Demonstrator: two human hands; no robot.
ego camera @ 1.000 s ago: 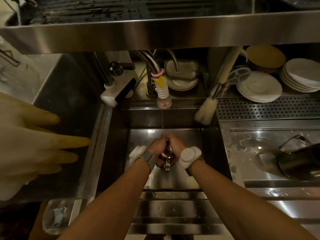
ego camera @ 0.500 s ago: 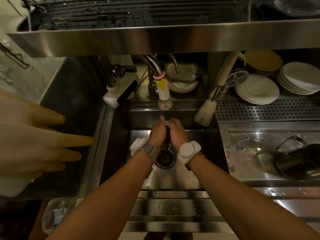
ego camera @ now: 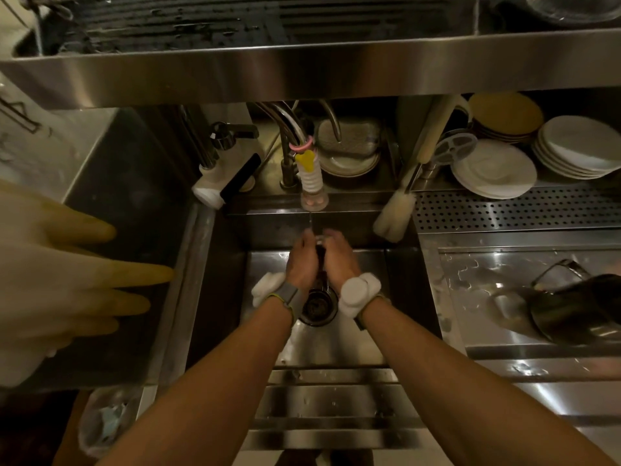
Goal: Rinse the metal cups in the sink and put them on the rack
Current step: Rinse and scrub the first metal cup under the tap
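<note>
My left hand and my right hand are pressed together over the sink, just below the faucet nozzle. Between their palms they grip a small dark metal cup, mostly hidden, with a shiny edge showing at the fingertips. A thin stream of water falls onto it. A larger metal cup lies on its side on the wet right counter. The rack runs along the top, above a steel shelf edge.
The drain lies under my wrists. A bottle brush leans at the sink's back right corner. Stacked plates sit behind a perforated tray. Yellow rubber gloves hang at the left, and a soap dispenser stands back left.
Both hands have risen from above the drain to just under the nozzle, carrying the small cup between them. The drain has come into view.
</note>
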